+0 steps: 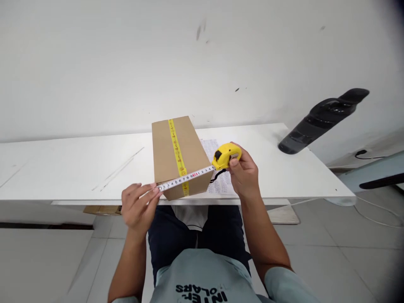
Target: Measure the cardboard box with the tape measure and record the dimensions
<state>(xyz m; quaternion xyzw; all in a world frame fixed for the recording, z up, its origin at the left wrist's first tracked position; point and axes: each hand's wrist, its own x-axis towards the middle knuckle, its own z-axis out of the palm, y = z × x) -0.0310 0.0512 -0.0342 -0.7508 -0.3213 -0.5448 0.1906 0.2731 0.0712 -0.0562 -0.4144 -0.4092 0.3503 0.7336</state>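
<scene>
Nearest the camera is the person's pale blue-green shirt (202, 271) with dark lettering, and just beyond it are dark trousers (164, 235). From the left, a white counter (78, 164) stretches across the scene against the far wall (126, 63), with thin dark streaks on its left part. Below its near edge, on the left, part of a brown carton (102, 210) shows. Next comes the left hand (140, 204), its thumb and fingertips pinched together on the end of a white blade (202, 171) at the near left corner of a cardboard box (162, 145). The box stands at the counter's near edge, a yellow printed strip (176, 147) running from far to near over its top and down its near side. The blade lies across the near top edge. Right of the box, the right hand (245, 172) is clamped around a yellow tape measure (224, 155); a black strap (217, 176) hangs over a printed sheet (225, 184). Farther right, well apart, is a dark bottle (315, 122).
</scene>
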